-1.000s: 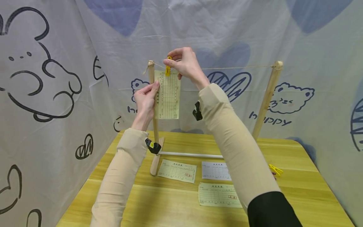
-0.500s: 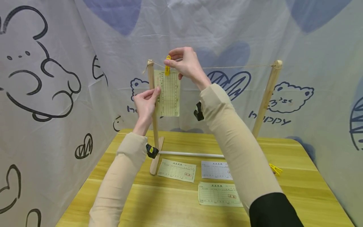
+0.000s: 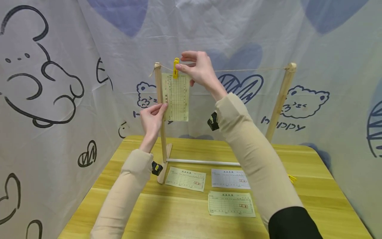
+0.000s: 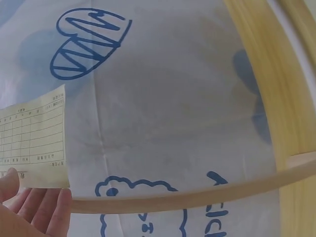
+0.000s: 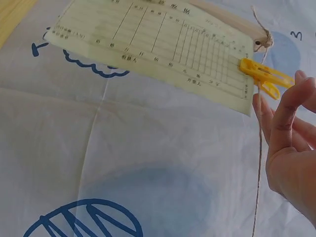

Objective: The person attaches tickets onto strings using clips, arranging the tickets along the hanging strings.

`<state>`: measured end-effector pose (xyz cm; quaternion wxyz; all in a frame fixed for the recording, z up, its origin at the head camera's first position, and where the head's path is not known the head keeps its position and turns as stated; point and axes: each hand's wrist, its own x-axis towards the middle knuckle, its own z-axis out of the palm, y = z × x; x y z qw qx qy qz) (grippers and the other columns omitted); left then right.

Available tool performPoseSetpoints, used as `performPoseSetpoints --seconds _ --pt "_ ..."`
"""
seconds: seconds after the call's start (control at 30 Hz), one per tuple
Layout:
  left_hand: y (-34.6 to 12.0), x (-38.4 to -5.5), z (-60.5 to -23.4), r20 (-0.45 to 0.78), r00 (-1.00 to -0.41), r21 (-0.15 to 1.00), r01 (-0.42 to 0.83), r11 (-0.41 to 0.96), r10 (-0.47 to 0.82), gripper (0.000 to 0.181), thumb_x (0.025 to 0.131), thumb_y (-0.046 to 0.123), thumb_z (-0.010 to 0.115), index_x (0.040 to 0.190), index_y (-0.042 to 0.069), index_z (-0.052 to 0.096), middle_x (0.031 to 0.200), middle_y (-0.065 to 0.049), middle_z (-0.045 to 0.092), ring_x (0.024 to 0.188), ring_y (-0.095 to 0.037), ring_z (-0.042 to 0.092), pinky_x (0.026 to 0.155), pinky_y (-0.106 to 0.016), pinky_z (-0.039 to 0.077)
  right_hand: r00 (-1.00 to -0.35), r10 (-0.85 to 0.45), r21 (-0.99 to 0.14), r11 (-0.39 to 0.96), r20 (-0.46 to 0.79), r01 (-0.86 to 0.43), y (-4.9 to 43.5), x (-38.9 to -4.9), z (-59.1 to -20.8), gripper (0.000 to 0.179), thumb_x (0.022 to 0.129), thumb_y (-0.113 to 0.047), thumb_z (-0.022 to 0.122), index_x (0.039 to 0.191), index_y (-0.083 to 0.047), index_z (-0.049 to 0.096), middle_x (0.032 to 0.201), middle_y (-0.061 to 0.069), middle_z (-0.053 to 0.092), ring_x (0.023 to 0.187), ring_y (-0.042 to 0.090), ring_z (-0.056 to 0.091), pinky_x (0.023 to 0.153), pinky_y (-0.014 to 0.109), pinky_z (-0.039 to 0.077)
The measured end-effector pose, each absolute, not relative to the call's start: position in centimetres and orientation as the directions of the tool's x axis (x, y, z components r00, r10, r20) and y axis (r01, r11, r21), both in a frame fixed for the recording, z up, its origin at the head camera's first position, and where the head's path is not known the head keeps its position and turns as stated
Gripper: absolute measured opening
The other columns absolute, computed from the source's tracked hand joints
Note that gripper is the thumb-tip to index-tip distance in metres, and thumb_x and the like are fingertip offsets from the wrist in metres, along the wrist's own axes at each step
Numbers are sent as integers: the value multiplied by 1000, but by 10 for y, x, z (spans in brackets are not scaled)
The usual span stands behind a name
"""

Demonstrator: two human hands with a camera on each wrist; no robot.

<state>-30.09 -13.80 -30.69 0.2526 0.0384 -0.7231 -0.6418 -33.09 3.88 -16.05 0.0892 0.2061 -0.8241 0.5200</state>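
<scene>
A pale yellow receipt slip [image 3: 178, 99] with a printed grid hangs lengthwise from a string [image 5: 259, 148]. The yellow clothespin [image 3: 175, 69] clips its upper end at the string. My left hand [image 3: 152, 121] pinches the slip's left edge low down, thumb in front; the left wrist view shows the fingers [image 4: 57, 210] at that edge. Beside the clothespin is my right hand [image 3: 203, 69], its fingers parted and relaxed, the thumb right at the pin's side. In the right wrist view the clothespin's handles [image 5: 276, 79] stand spread apart, near a fingertip.
Wooden posts [image 3: 279, 103] hold the string, with a white rod [image 3: 203, 162] low between them. On the table [image 3: 167, 212] lie a white slip [image 3: 228, 178] and two yellowish slips [image 3: 185, 178]. Another yellow clothespin [image 3: 292, 179] is partly behind the right sleeve.
My left hand has slid down along the slip's edge. My right hand's fingers have loosened and moved slightly right, off the clothespin, which stays clipped on the slip.
</scene>
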Motion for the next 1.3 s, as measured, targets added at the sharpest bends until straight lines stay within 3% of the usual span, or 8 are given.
performPoseSetpoints --seconds 0.27,0.63,0.97,1.17,1.3 --pt "-142 -292 -324 335 -869 937 268 223 -363 32 92 23 75 114 0 73 112 -21 74 94 -22 76 75 -14 59 -873 -220 -817 310 436 -486 50 -321 -173 59 95 -20 71 149 -10 49 149 6 57 126 16 64 45 26 51" --pt "-146 -282 -354 306 -883 940 220 262 -356 32 93 25 74 115 0 73 112 -21 74 103 -32 74 73 -11 56 -809 -192 -783 209 555 -586 79 -299 -203 53 95 -12 70 145 -6 52 146 11 58 125 24 65 42 23 48" --pt "-142 -270 -383 248 -898 961 183 206 -362 31 92 20 75 115 -1 74 110 -23 74 90 -19 75 67 -11 56 -748 -189 -740 127 636 -661 109 -273 -250 48 94 -1 68 140 2 55 140 20 62 119 32 66 42 22 49" --pt "-137 -264 -406 206 -908 971 145 189 -364 31 93 20 75 115 -2 73 110 -23 74 101 -32 75 75 -16 59 -762 -137 -759 87 632 -645 127 -262 -293 45 92 6 66 136 6 57 137 21 62 109 7 69 46 22 53" --pt "-134 -259 -422 185 -914 973 118 198 -361 29 93 20 74 114 -1 74 110 -21 75 104 -33 74 79 -19 60 -795 -109 -793 70 597 -605 143 -255 -327 44 93 6 65 136 5 57 132 -1 68 108 4 68 53 22 57"
